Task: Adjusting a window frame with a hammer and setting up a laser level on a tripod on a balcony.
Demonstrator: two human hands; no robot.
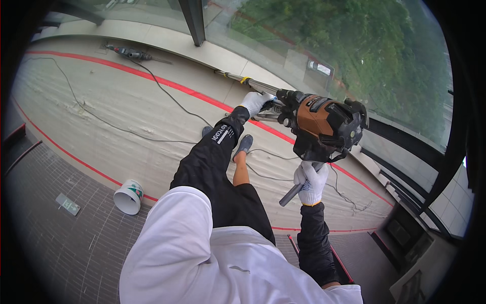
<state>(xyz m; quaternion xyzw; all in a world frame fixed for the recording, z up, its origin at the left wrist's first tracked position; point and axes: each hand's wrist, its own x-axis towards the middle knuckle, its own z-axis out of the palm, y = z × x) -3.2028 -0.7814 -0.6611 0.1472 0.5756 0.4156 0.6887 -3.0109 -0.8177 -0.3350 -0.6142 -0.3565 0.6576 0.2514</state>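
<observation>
An orange-brown and black laser level [324, 121] sits at the head of a metal tripod [238, 77], which slants away to the upper left along the window. My left hand [254, 103], in a white work glove, is closed around the tripod just below its head; part of the fingers is hidden. Beneath the level, my right hand [311, 181], gloved too, is wrapped round a grey cylindrical handle [291, 195] whose end sticks out towards the lower left. Where that handle joins the level or tripod is hidden.
A rotary hammer drill [131, 52] lies by the window ledge, its cable [162, 88] trailing past my feet. Red tape [187, 91] edges the pale floor sheeting [126, 111]. A white bucket [127, 197] and green-white sign [67, 204] are on dark tiles. Tall glass [344, 45] stands in front.
</observation>
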